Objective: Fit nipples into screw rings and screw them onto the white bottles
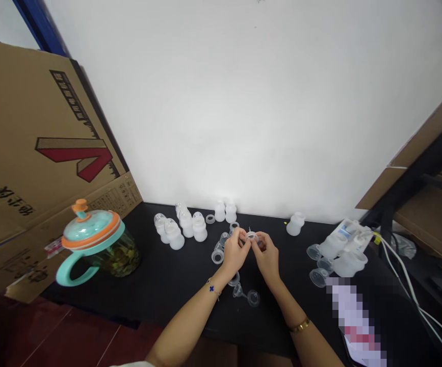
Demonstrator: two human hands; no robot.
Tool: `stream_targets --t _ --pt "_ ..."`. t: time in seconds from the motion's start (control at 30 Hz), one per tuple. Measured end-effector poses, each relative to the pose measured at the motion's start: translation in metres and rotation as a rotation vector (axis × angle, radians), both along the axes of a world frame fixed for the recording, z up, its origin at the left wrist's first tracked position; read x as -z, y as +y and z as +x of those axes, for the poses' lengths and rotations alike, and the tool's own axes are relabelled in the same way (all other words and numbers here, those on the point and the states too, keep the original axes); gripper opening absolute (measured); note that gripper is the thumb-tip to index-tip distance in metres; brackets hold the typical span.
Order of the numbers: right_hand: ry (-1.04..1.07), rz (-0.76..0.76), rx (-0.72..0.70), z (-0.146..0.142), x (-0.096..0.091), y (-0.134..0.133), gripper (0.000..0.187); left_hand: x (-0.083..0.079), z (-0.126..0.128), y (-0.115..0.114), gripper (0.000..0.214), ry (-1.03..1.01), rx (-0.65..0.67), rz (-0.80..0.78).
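Cardboard box (pixel 22 122), large, printed in black and red, at far left. Jug (pixel 123 255), with teal handle, teal-and-orange lid and leaves inside, in front of it. Five white bottles with clear caps (pixel 174 237), grouped on the black table (pixel 293 275). Loose ring (pixel 210 219), just beside two pale bottles (pixel 219 211) near the wall (pixel 259 112). Loose rings and clear parts (pixel 217 256), scattered next to the left hand (pixel 236 252). White ring (pixel 252 235), held above the table between both hands, pinched by the fingertips of the left hand and of the right hand (pixel 267 255). Single bottle (pixel 294 225), well apart, to the right. Further bottles (pixel 333 246) with clear cups (pixel 319 278), clustered at the right end, near white cables (pixel 402 267).
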State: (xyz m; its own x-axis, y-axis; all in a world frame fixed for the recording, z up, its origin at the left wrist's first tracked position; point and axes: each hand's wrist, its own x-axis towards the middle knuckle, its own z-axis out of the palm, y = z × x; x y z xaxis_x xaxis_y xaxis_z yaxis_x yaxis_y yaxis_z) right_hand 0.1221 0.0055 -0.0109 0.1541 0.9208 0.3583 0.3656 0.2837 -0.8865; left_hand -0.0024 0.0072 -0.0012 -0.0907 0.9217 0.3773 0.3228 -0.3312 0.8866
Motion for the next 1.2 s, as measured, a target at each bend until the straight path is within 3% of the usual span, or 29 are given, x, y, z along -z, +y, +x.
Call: stream_targets --t 0.4,0.63,0.97,1.2 --pt "-0.021 0.002 0.005 -0.0011 0.0016 0.0008 0.037 -0.0007 -0.0004 0.0007 0.006 0.02 -0.015 0.009" --pt "-0.071 -0.005 -0.007 -0.0003 0.0004 0.0007 0.04 -0.0051 -0.0005 -0.003 0.018 0.172 -0.07 0.019" --pt "-0.037 -0.008 -0.02 -0.0002 0.0003 0.0016 0.04 0.0002 -0.002 -0.0032 0.026 0.39 -0.091 0.175" --pt "0.017 -0.037 -0.048 0.0002 0.0006 0.0013 0.038 0.0015 -0.0023 -0.0028 0.029 0.409 -0.084 0.155"
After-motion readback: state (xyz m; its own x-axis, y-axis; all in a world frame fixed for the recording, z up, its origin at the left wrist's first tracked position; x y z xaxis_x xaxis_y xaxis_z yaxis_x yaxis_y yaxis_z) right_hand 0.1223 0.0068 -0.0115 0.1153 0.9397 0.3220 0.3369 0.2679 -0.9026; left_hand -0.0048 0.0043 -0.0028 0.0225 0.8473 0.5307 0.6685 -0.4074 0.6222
